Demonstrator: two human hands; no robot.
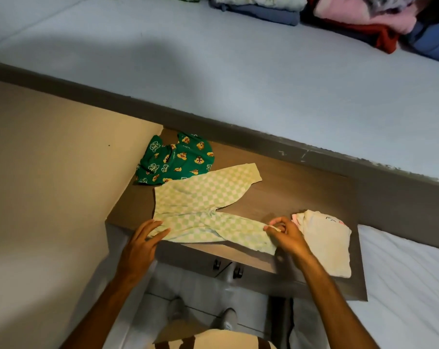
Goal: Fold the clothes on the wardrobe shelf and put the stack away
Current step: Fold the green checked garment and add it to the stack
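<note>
Checked trousers (203, 205): spread flat mid-shelf, near leg along the front edge.
Left hand (144, 239): open, pressing the waistband.
Right hand (285, 234): pinching the near leg's cuff.
Risk: the overhanging leg could slide off if released.
Shelf (301, 192): brown wood; green printed garment (175, 159) far left, folded cream piece (329, 243) right.
Room: pale bed (263, 79) beyond.

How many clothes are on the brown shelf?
3. The green cartoon top lies at the back left, the checked pants are spread in the middle under both hands, and the folded cream piece sits on the right. Something pink peeks from beneath it.
</note>
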